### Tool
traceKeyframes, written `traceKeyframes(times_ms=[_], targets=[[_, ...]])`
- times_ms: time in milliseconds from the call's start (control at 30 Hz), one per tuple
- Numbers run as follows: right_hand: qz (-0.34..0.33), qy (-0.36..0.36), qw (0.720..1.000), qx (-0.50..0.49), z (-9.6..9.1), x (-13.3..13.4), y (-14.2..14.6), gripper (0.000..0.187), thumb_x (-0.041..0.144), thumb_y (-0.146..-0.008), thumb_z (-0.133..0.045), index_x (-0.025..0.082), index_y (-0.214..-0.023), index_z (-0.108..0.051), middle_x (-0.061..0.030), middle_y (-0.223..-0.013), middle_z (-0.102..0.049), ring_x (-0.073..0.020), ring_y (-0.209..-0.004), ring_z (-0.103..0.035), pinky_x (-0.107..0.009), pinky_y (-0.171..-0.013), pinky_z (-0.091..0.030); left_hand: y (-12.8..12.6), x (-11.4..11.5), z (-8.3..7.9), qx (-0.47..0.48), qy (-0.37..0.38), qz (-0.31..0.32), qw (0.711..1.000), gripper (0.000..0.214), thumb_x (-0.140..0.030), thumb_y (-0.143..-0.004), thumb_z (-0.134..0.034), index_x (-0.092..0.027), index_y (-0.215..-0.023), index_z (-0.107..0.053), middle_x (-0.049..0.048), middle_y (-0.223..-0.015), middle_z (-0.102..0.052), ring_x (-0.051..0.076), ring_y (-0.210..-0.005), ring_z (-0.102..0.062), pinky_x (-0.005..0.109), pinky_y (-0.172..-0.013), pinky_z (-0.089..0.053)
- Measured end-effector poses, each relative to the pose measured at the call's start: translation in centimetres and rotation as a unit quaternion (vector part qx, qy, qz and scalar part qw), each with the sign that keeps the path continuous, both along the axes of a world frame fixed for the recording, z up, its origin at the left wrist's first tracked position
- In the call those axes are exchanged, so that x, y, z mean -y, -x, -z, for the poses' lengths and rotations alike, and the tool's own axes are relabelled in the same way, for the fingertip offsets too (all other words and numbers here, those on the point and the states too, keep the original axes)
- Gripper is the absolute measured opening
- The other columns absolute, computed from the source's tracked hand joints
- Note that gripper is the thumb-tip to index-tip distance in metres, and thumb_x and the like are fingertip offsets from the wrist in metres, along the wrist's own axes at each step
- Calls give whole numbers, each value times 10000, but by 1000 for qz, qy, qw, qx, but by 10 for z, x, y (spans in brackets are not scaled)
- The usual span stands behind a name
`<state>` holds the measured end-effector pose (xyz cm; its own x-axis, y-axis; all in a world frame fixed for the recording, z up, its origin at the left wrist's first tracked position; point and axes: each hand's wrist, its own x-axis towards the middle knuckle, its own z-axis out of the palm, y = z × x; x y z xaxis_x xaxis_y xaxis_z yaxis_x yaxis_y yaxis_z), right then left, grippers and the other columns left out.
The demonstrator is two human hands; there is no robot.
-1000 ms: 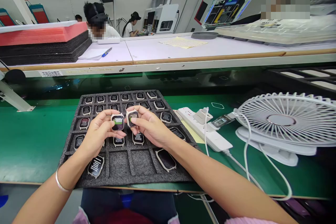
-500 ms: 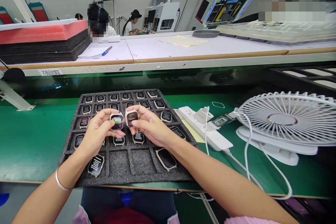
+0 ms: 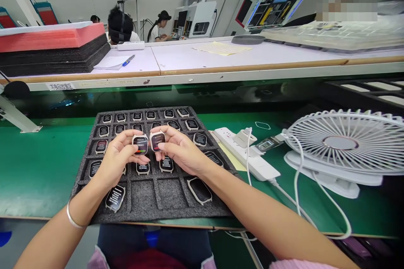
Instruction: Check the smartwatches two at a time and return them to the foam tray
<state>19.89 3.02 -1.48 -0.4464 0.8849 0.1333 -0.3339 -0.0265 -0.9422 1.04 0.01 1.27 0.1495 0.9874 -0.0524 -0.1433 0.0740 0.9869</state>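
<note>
A white plastic desk fan [image 3: 341, 143] stands on the green bench mat [image 3: 38, 168] beside a white power strip [image 3: 254, 162]. Across the aisle, black and red foam sheets [image 3: 53, 52] lie stacked near a blue pen [image 3: 128, 60] on the pale table.

Left hand [image 3: 118, 160] and right hand [image 3: 179, 150] held close together at centre, fingers curled, each thumb opposing its fingertips in a pinch. Left forearm [image 3: 63, 227] and right forearm [image 3: 252, 206] converge from the lower corners, wrists slightly bent, the left wrist lower.
</note>
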Motion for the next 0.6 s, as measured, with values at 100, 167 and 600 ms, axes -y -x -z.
traceKeyframes(times_ms=[100,167,600], targets=[[0,2,1000,-2,0,-1,0,340,173,-753,-689,208,-1080,-602,19,-833,-650,-107,-590,-631,-258,-564,-473,1,0,-1,5,0,0,1000,373,-268,-720,-693,-170,-1068,-598,-4,-839,-678,173,-598,-724,312,-633,-614],[5,3,1000,-3,1,-2,0,349,164,-739,-692,211,-1075,-610,24,-830,-655,-105,-581,-632,-255,-555,-468,0,-1,-1,10,-1,-2,1000,377,-262,-714,-700,-172,-1067,-602,-5,-828,-679,171,-595,-721,314,-633,-612],[1,13,1000,-18,5,-7,3,367,191,-731,-729,210,-1082,-624,6,-854,-689,-105,-581,-636,-242,-549,-455,1,0,-10,-6,-30,-9,999,468,-234,-720,-706,-182,-1174,-605,17,-904,-701,142,-636,-707,286,-666,-582]])
